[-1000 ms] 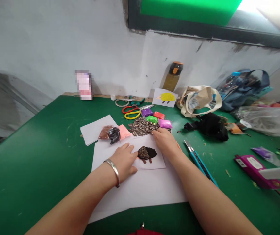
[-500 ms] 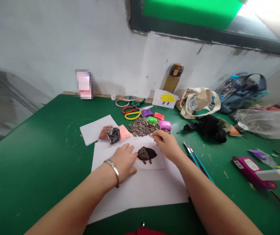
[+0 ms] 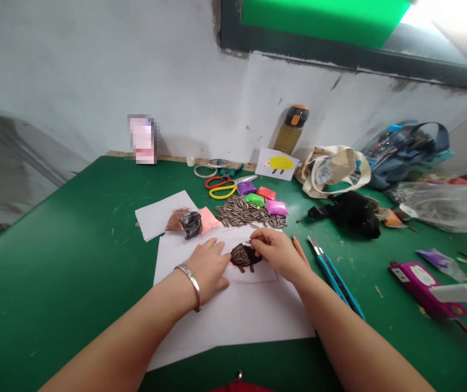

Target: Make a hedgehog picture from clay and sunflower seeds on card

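Observation:
My left hand point(image 3: 207, 270), a silver bangle point(image 3: 191, 282) at its wrist, lies flat with fingers spread on white paper point(image 3: 253, 321). Its fingertips touch the left edge of a dark hedgehog figure point(image 3: 240, 254) with brown legs. Striped sunflower seeds cover the figure's left part; the rest is black. Over its upper right side my right hand point(image 3: 279, 251) pinches a small sunflower seed point(image 3: 248, 242) between thumb and forefinger. Behind the paper lies a pile of sunflower seeds point(image 3: 237, 211). Packs of brown clay point(image 3: 176, 219), black clay point(image 3: 192, 224) and pink clay point(image 3: 208, 219) sit at the paper's far left corner.
Scissors point(image 3: 222, 190), several coloured clay packs point(image 3: 254, 200) and a yellow hedgehog card point(image 3: 277, 164) are at the back, near a bottle point(image 3: 291, 130). Right of my hand lie a pencil point(image 3: 299, 250) and blue cutters point(image 3: 335, 277). Farther right are a black bag point(image 3: 356, 215) and a magenta device point(image 3: 425, 288).
My right hand has moved from the near edge of the seed pile down and slightly left to the hedgehog figure, a seed in its fingertips. My left hand stays in place.

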A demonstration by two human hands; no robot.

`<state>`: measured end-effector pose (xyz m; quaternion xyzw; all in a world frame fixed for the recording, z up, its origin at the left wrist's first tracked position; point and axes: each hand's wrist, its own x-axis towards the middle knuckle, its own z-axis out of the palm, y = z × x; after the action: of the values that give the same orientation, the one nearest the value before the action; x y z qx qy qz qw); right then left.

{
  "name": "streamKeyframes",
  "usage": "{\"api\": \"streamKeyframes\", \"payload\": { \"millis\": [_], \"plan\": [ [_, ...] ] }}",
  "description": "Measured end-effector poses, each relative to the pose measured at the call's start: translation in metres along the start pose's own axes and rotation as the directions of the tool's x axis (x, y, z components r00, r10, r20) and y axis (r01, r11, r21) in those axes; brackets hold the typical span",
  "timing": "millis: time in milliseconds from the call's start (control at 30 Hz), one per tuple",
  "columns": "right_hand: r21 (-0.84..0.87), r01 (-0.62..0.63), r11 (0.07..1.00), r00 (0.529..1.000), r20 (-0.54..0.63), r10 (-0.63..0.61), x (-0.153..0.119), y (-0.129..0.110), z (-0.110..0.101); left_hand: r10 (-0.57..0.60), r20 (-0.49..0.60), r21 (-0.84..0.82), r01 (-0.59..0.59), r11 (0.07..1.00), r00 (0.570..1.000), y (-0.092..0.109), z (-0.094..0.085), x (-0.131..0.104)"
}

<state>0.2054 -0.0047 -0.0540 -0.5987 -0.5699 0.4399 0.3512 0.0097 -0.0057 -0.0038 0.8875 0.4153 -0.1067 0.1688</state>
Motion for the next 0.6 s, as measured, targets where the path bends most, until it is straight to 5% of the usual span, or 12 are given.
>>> {"api": "streamKeyframes", "payload": {
  "millis": [233,600],
  "plan": [
    [-0.221,0.149,0.964,0.986,-0.035,-0.16,0.0011,0.0015,-0.0001,-0.002,-0.004,-0.015,0.002,1.0,1.0,0.0014,-0.0012,0.0004],
    [-0.305,0.171,0.937,0.983,-0.017,-0.184,-0.0001,-0.0003,0.003,0.021,-0.013,-0.008,-0.021,1.0,1.0,-0.0004,-0.0003,0.0009]
  ]
}}
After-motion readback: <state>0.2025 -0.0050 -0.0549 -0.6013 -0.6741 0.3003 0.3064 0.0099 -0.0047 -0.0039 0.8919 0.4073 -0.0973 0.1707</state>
